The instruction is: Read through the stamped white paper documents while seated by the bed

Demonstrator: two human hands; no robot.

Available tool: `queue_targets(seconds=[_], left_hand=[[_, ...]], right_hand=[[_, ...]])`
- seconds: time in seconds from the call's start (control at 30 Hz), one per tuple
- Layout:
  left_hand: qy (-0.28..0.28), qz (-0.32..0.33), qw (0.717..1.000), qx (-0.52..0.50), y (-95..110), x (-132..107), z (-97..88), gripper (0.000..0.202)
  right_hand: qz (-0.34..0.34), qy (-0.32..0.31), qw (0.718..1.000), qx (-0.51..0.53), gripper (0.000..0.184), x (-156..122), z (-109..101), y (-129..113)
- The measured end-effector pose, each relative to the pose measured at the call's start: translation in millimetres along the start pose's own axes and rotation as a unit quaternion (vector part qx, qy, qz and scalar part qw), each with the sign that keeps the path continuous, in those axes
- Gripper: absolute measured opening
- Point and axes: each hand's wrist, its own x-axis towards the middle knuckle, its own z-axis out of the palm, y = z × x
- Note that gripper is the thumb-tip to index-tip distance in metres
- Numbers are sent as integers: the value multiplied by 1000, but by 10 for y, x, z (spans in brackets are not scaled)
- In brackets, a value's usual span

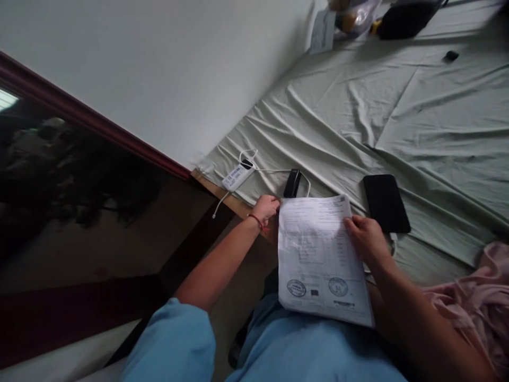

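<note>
A stapled white paper document (318, 254) with printed text and two round stamps rests over my lap. My left hand (265, 207) pinches its top left corner, with a red string around the wrist. My right hand (366, 239) grips its right edge, thumb on the page. Just beyond the paper lie a small black box (292, 183) with a white cable and a black phone (385, 202), face down on the pale green bedsheet (358, 116).
A white power strip (237, 175) with a plugged cable lies at the bed's corner by the white wall. A pink cloth (477, 302) is bunched at the right. A black bag (405, 18) and a plastic bag sit at the far end. A small dark object (452, 55) lies on the sheet.
</note>
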Motion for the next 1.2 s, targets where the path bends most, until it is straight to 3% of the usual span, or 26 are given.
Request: queue_targets(seconds=[0.37, 0.53, 0.63, 0.7, 0.77, 0.83, 1.0, 1.2], left_hand=[[10, 58, 997, 54, -104, 121, 70, 18], [47, 118, 986, 108, -90, 86, 46, 14], [127, 221, 953, 166, -41, -3, 22, 25], [172, 335, 898, 228, -27, -55, 2, 40], [170, 428, 840, 287, -39, -81, -16, 49], [148, 469, 807, 327, -69, -79, -31, 55], [124, 484, 784, 369, -149, -24, -33, 58], [104, 450, 801, 380, -190, -45, 36, 57]], right_hand=[[16, 27, 996, -79, 38, -38, -58, -69], [34, 30, 995, -86, 34, -58, -63, -125], [35, 30, 995, -84, 32, -62, -63, -137], [34, 32, 996, -82, 32, -63, -61, -135], [35, 34, 996, -80, 32, -65, -59, -134], [36, 34, 996, -77, 32, -69, -61, -139], [43, 41, 995, -83, 31, -73, -80, -158], [45, 38, 995, -82, 30, -42, -89, -118]])
